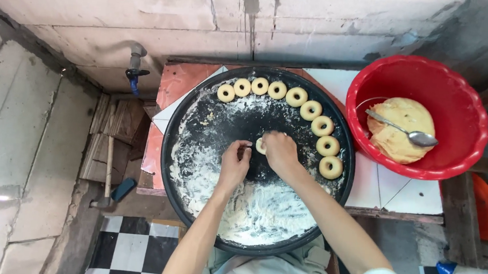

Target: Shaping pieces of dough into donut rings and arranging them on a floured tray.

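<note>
- Two hands meet at the middle of the black round tray point(192, 208): the right hand point(280, 151) pinches a small dough piece point(260, 146) at its nine o'clock edge.
- Left hand point(235, 164), fingers curled narrow, sits just beside the piece, at its seven o'clock.
- Nine dough rings point(311, 110) line the tray rim from eleven to three o'clock.
- At two o'clock, the red bowl point(459, 99) holds dough and a spoon point(401, 129) on the counter point(402, 193).
</note>
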